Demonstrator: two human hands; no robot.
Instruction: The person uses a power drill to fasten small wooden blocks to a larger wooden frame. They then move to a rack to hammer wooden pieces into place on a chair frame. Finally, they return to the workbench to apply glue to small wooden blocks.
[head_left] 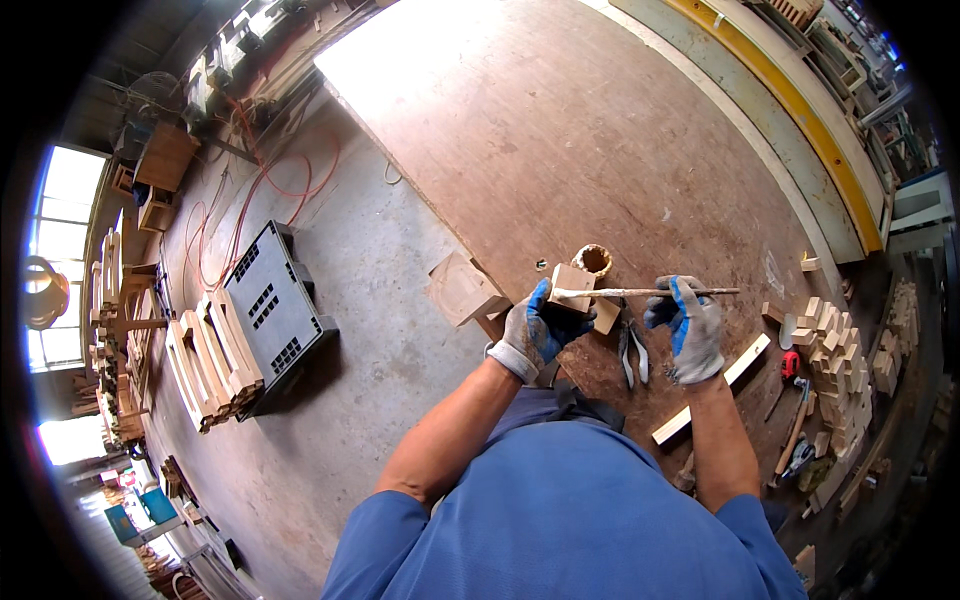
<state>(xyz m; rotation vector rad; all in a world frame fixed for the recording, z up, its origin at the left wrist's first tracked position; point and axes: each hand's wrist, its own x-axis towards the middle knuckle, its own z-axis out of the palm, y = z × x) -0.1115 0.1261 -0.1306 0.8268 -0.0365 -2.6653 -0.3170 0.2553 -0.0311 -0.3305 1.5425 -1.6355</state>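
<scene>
My left hand [540,330], in a grey glove with blue patches, is closed around a pale wooden block [573,281]. My right hand [692,335], gloved the same way, grips a thin stick [625,293] that lies level across the view. Its whitish, coated-looking left end meets the face of the block. Just beyond the block stands a round pot [593,261] with a brown, crusted rim. Between my hands, pliers [632,355] with pale handles lie on the brown worktable [560,150]. Another small wooden piece [606,316] shows beside my left hand.
Right of my right forearm are a pale wooden strip [711,390], a red-handled screwdriver [790,366], a hammer [793,432] and a stack of small wooden blocks [840,360]. At the table's left edge sits a wood block [465,288]. A grey plastic pallet [272,305] leans on the floor.
</scene>
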